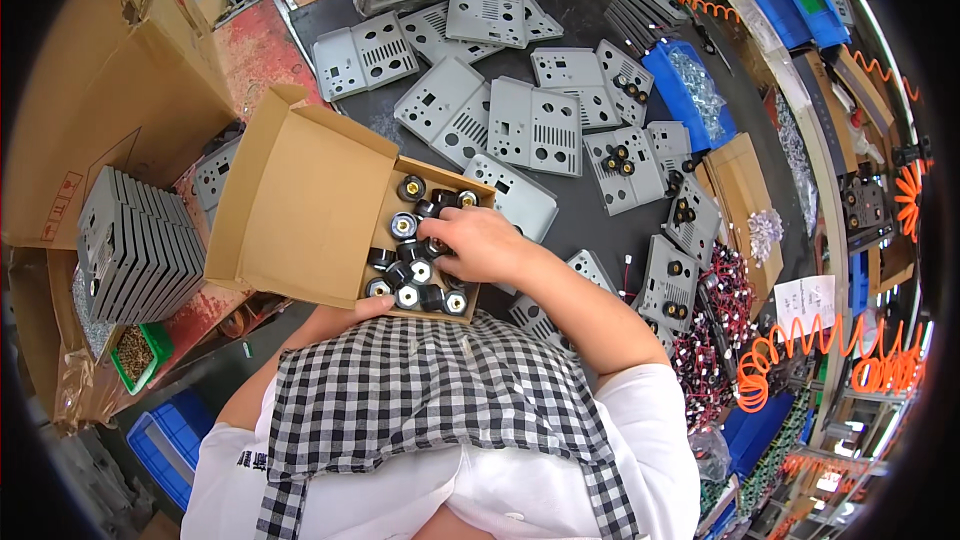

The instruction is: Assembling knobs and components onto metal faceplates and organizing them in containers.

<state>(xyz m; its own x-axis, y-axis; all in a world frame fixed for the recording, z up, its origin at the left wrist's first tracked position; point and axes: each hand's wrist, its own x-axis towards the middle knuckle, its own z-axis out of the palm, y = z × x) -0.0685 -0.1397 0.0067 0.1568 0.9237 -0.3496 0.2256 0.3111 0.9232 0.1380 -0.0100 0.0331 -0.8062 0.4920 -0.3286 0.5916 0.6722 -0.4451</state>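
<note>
right grip (485, 243): fingers curled among black knobs (404, 226), hold hidden | knobs left/under fingertips, right nearer | left grip (345, 319): at box (310, 205) near edge, closure unclear

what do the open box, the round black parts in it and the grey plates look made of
Open box: plain matte cardboard, judging by its brown colour and folded flaps.
Round black parts: probably plastic, slightly glossy, with metallic-looking centres, some brassy.
Grey plates: likely painted sheet metal, thin, with cleanly cut holes and slots.
</note>
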